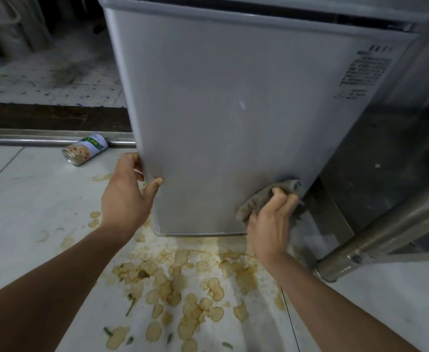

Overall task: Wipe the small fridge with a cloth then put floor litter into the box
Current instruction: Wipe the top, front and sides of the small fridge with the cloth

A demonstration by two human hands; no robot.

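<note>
1. The small grey fridge (233,118) stands on the floor, filling the far middle of the view, with a printed label at its upper right.
2. The left hand (125,194) grasps the fridge's lower left edge, thumb on the front face, fingers wrapped round the side.
3. The right hand (271,224) clenches a grey cloth (261,199) against the fridge's lower right corner.
4. Pale chip-like litter (182,288) (with yellowish stains) is spread on the near floor (30,212).
5. A tipped can (85,152) lies at far left beside a metal rail.
</note>
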